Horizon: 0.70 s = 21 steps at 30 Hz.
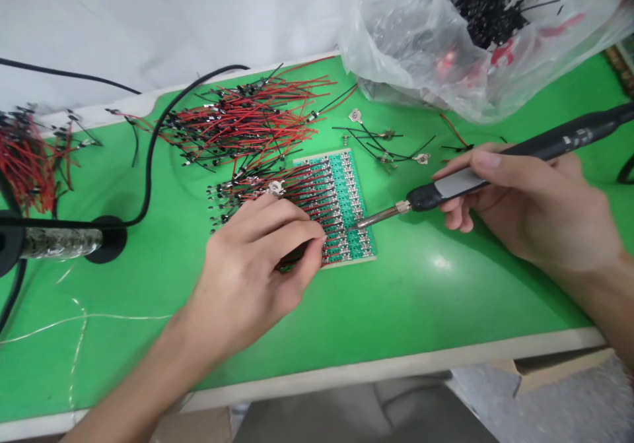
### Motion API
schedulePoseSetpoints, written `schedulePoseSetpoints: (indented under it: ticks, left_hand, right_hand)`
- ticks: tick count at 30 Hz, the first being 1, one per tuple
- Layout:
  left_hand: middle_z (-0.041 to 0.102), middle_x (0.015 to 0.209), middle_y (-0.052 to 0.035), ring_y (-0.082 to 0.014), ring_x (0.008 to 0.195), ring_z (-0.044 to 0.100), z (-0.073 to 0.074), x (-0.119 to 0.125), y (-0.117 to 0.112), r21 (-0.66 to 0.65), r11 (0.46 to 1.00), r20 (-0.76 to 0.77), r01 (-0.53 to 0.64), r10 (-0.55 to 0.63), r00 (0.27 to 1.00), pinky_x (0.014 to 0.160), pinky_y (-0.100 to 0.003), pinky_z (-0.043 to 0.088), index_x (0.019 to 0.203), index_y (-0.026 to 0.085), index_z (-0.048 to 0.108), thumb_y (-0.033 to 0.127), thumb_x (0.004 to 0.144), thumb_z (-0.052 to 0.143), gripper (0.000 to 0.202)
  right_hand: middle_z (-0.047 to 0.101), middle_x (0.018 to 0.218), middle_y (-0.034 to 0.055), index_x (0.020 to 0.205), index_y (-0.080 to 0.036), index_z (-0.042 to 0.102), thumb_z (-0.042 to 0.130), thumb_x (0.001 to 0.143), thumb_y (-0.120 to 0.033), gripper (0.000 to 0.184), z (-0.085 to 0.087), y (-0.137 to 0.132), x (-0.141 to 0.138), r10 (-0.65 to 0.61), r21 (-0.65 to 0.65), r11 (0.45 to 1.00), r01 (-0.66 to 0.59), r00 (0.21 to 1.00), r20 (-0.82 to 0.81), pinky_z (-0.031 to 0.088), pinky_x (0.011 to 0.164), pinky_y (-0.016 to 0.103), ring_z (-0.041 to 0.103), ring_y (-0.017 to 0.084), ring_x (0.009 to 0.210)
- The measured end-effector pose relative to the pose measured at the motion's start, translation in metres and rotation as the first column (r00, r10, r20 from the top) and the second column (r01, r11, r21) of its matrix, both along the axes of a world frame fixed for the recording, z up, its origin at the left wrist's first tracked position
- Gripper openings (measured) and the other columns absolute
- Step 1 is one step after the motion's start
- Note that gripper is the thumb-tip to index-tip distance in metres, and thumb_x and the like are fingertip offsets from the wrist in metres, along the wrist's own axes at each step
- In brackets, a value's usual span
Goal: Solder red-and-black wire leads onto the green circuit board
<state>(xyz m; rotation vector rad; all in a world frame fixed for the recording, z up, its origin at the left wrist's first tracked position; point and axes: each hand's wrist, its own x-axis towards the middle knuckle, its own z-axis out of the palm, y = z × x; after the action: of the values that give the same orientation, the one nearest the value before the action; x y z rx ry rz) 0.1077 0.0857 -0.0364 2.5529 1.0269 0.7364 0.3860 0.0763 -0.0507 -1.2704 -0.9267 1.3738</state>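
Holding soldering iron (458, 182), hands (525, 208) (250, 268) well apart

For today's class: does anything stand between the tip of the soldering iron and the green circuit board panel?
Nothing visible does. The soldering iron, held in the right hand, has its tip over the panel's right side. The left hand and the red and black wires lie toward the panel's opposite side.

Soldering iron (545, 144): matt blk plastic, bare metal tip. Bench top (426, 311) glossy green. Bag (396, 53) thin clear plastic.
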Motion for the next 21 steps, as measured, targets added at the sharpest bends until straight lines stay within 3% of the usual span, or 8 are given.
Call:
schedulePoseSetpoints:
  ticks: [21]
  left_hand:
    - [0.07, 0.085, 0.0, -0.0122, 0.076, 0.061, -0.0008, -0.0003, -0.001, 0.0, 1.0, -0.003, -0.001, 0.001, 1.0, 0.076, -0.031, 0.051, 0.087, 0.016, 0.072, 0.01, 0.087, 0.069, 0.006]
  right_hand:
    - [0.073, 0.057, 0.0032, 0.079, -0.016, 0.083, 0.069, 0.085, -0.021, 0.016, 0.0008, 0.0008, -0.0019, 0.008, -0.005, 1.0, -0.008, 1.0, 0.03, 0.05, 0.038, 0.026, 0.066, 0.017, 0.042]
